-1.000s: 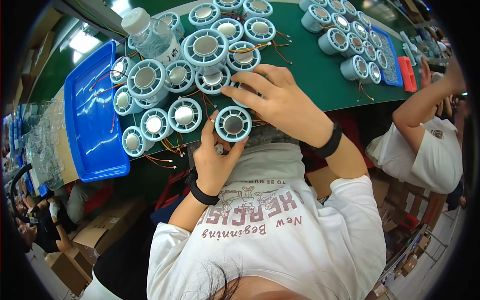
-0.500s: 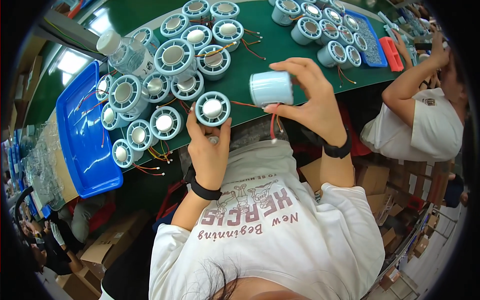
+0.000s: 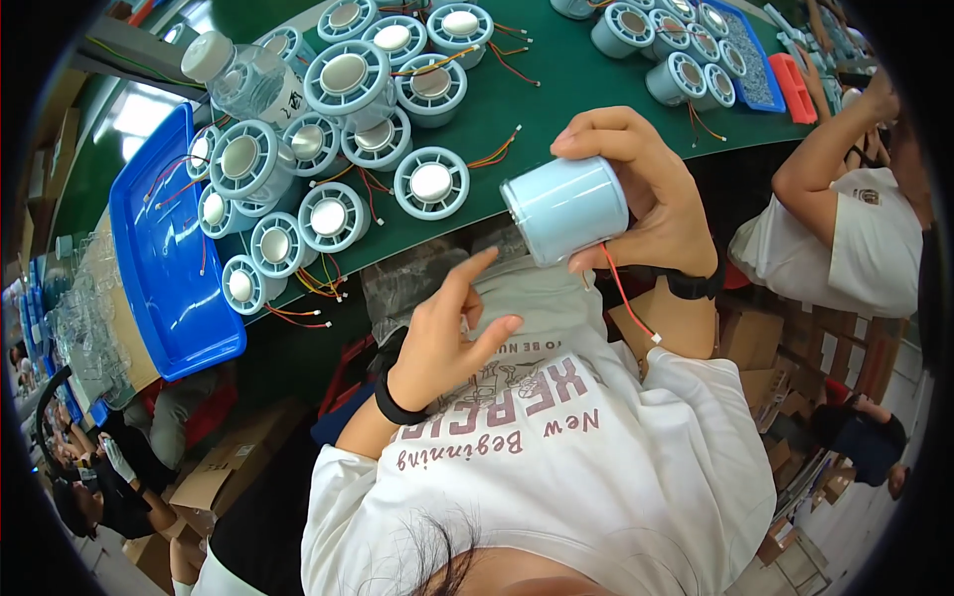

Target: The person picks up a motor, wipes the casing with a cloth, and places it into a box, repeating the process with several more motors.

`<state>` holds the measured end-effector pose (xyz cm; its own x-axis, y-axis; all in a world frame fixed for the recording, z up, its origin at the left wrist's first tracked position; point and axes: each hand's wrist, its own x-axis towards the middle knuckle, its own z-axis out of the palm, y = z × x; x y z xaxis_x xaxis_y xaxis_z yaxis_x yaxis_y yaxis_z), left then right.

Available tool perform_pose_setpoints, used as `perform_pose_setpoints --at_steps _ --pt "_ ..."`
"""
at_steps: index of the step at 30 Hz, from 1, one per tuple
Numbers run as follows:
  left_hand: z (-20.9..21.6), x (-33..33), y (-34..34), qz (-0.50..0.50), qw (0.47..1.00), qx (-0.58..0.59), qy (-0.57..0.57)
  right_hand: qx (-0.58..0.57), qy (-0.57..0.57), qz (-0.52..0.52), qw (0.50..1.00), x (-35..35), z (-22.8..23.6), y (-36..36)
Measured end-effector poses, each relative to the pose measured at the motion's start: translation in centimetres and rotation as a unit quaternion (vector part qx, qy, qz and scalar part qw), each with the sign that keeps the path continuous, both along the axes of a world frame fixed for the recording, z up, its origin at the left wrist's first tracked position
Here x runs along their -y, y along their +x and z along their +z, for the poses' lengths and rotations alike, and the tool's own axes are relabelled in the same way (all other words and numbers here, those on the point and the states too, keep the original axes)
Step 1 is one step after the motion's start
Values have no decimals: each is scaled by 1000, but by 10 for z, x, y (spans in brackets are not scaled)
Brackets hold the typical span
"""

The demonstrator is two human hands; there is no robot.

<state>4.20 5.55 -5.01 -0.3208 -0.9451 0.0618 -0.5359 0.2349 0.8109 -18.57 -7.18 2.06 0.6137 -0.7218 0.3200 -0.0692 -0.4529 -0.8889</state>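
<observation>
My right hand (image 3: 651, 189) grips a light blue cylindrical motor housing (image 3: 568, 211) on its side, raised above the table's near edge. A red and black lead with a white plug (image 3: 636, 308) dangles from it beneath my thumb. Lower and to the left, my left hand (image 3: 445, 343) holds nothing; its forefinger and thumb are spread toward the housing. One similar unit (image 3: 431, 184), with a vented rim and silver disc, stands on the table just beyond my left hand. Several more such units (image 3: 343, 79) are grouped behind it, some stacked, with coloured leads trailing out.
A blue tray (image 3: 164, 258) lies at the left beside a clear plastic bottle (image 3: 243, 84). More blue units (image 3: 681, 74) stand at the far right near a tray of small parts (image 3: 750, 65) and a red holder (image 3: 791, 87). Another person (image 3: 835, 219) sits at the right.
My left hand has let go of the unit on the table and drawn back toward me. My right hand has brought its housing nearer and tilted it.
</observation>
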Motion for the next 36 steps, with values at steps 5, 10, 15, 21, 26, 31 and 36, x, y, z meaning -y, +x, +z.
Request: perform_pose_setpoints --at_steps 5,10,15,21,26,31,36 --pt "23 21 6 -28 768 -516 378 -19 -51 60 997 -6 -4 14" --pt "34 32 5 -48 731 -563 384 -22 -89 65 994 -14 0 17" --pt "35 29 -3 1 836 -473 278 -103 -86 -7 991 -25 14 2" --pt "37 26 0 -8 843 -474 255 -170 -48 -106 979 -35 14 -8" --pt "40 25 -3 -23 813 -514 271 -171 -14 -61 983 -36 26 -3" --pt "32 26 1 -27 825 -501 259 -123 23 -32 992 -33 20 12" --pt "23 27 -2 5 917 -387 101 -146 3 -53 988 -22 15 25"
